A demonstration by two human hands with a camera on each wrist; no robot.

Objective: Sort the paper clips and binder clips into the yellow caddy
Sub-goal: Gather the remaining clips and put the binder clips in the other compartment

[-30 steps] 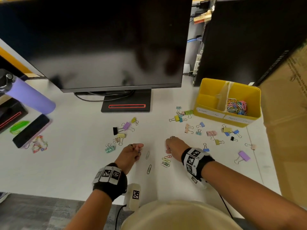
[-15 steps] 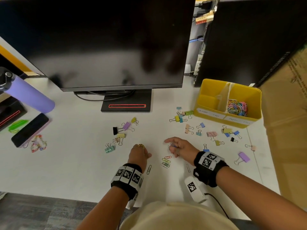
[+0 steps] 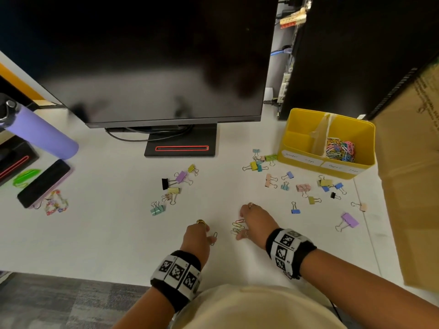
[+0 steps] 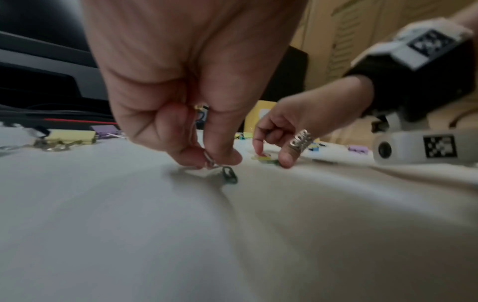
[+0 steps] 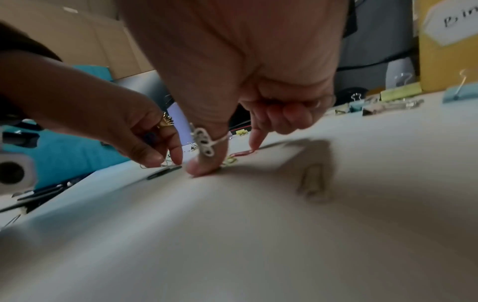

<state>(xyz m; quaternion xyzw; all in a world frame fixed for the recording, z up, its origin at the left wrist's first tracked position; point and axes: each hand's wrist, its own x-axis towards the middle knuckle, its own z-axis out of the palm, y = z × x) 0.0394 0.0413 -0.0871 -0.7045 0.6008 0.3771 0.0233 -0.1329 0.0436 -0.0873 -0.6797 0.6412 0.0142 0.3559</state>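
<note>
My left hand (image 3: 210, 239) is near the desk's front edge. In the left wrist view its thumb and forefinger (image 4: 210, 161) pinch a pale paper clip, and a dark green paper clip (image 4: 229, 177) lies just under them. My right hand (image 3: 240, 225) straddles a small pile of coloured paper clips (image 3: 237, 227). Its thumb and forefinger (image 5: 227, 160) close on the pile, the forefinger tip on a red clip (image 5: 243, 153); the other fingers are curled. The yellow caddy (image 3: 294, 160) stands at the back right, with paper clips (image 3: 341, 150) in its right compartment.
Coloured binder clips are scattered in two groups: one left of centre (image 3: 173, 186), one in front of the caddy (image 3: 304, 186). A monitor (image 3: 152, 58) fills the back. A phone (image 3: 44, 182) and purple bottle (image 3: 40, 131) lie left; a cardboard box (image 3: 413, 186) stands right.
My left hand picked up the farther loose clip, then slid right and toward me to the dark one. My right hand drew back onto the coloured clip pile.
</note>
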